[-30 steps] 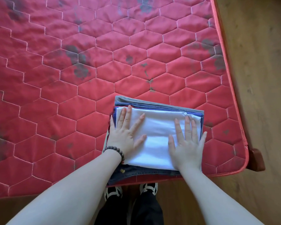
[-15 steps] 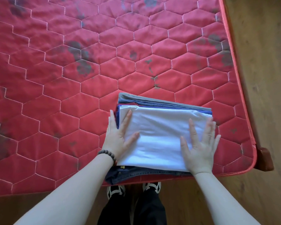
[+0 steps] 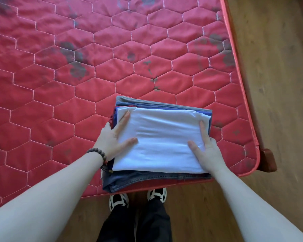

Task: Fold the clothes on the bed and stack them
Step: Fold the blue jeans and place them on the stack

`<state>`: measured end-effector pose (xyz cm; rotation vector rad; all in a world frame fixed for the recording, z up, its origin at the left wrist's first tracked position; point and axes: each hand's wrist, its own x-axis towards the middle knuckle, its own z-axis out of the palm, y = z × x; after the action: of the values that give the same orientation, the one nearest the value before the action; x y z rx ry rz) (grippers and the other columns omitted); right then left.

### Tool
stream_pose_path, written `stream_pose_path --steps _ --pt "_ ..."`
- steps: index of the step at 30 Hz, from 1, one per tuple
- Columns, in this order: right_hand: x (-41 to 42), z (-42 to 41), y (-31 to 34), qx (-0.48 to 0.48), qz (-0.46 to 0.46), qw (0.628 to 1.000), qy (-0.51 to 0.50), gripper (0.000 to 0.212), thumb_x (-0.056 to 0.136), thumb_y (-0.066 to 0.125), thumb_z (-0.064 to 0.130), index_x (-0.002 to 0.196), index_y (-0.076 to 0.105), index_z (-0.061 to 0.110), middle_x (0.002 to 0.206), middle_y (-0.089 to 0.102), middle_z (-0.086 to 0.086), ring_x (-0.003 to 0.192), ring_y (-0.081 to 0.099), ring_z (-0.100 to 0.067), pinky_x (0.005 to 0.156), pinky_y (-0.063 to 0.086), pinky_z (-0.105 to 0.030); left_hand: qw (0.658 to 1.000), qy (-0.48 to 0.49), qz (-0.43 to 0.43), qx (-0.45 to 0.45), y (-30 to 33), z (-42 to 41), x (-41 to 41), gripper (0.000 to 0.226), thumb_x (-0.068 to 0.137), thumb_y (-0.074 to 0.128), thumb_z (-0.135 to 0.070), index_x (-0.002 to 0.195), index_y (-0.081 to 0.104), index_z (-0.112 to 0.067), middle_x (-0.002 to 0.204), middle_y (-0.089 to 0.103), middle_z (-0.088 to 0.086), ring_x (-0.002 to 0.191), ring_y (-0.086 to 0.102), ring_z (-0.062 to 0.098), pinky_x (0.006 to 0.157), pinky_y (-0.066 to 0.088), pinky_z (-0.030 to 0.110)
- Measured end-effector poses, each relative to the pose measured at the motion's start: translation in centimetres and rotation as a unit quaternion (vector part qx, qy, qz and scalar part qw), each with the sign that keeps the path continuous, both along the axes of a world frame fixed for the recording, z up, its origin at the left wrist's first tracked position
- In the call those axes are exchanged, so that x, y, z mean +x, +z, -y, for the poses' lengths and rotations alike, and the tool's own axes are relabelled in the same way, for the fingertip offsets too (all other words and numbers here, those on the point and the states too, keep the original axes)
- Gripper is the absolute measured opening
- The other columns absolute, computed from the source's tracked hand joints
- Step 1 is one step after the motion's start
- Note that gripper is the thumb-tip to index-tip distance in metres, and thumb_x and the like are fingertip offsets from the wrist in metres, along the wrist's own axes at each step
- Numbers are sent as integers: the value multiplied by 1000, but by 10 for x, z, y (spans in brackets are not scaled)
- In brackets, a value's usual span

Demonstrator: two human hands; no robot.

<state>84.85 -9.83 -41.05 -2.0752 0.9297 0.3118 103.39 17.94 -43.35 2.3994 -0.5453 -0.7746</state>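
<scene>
A stack of folded clothes lies near the front right corner of the red quilted mattress [image 3: 77, 109]. A white folded garment [image 3: 163, 138] is on top, with blue, red and grey layers [image 3: 157, 103] showing at the back and dark jeans [image 3: 147, 179] at the bottom front. My left hand [image 3: 114, 138] clasps the stack's left side, thumb on the white cloth, fingers curled over the edge. At the right side my right hand [image 3: 205, 148] does the same. The fingertips of both hands are hidden by the stack's sides.
The mattress ends at the front just below the stack and at the right along a red piped edge [image 3: 241, 84]. A wooden bed corner [image 3: 268, 159] sticks out at right. Wooden floor [image 3: 278, 67] lies beyond. My shoes [image 3: 119, 200] stand under the front edge.
Both hands slid outward from lying flat on the white garment to gripping the stack's left and right sides. The camera view has shifted slightly.
</scene>
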Motion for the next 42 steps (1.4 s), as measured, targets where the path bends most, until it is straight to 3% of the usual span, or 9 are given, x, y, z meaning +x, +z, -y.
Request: stream_pose_path --steps 5,10,13,17,22,29,38,40,42 --pt "2 11 -3 27 2 999 22 80 69 44 76 133 -3 74 103 48 -3 91 48 -25 80 35 -37 999 -12 -37 3 5 1 1 90 65 51 -84 136 -4 -71 90 39 1 74 48 15 69 34 21" --pt "5 11 4 73 18 997 22 85 70 55 67 134 -1 73 108 53 2 94 55 -15 78 41 -28 998 -8 -61 -1 10 -2 1 99 61 62 -79 135 -3 -72 97 36 -4 76 48 11 82 38 30" --pt "8 13 11 99 31 994 28 85 72 61 59 133 3 74 114 50 29 93 55 1 75 38 -15 998 20 -58 -19 14 0 -4 99 59 64 -81 135 1 -73 96 38 -2 77 51 12 73 36 20" --pt "10 12 19 146 61 987 31 85 76 67 49 137 11 70 139 40 34 124 48 -6 99 40 -30 996 55 -57 -41 18 -4 -11 98 57 66 -79 134 6 -73 98 37 -4 81 51 11 72 31 13" --pt "20 9 21 168 83 980 62 85 83 73 31 141 19 63 136 43 38 125 47 4 107 40 -39 992 95 -66 -41 20 -15 -22 98 58 71 -72 132 8 -75 101 36 -8 84 51 8 75 35 17" --pt "46 -11 45 154 97 980 82 79 72 72 43 130 28 72 110 49 52 98 50 26 70 40 3 982 174 -58 -49 53 -48 -33 97 58 75 -66 131 13 -76 101 38 -5 89 47 0 78 31 11" --pt "116 -83 151 149 109 959 216 81 80 76 34 128 25 75 107 51 44 89 50 28 67 38 5 952 302 -14 -46 187 -141 -52 95 62 76 -65 129 11 -78 101 33 -9 87 47 7 89 40 31" --pt "131 -109 181 144 113 952 244 80 80 75 34 127 25 75 115 46 35 90 50 28 68 38 4 943 331 -7 -44 220 -166 -59 95 64 76 -64 129 9 -78 111 37 -2 101 51 19 98 41 39" --pt "145 -139 207 141 115 942 281 79 80 75 38 127 24 76 121 52 20 95 57 13 72 44 -3 931 364 -7 -36 250 -195 -67 95 65 76 -63 129 7 -79 135 35 18 130 38 40 107 32 50"
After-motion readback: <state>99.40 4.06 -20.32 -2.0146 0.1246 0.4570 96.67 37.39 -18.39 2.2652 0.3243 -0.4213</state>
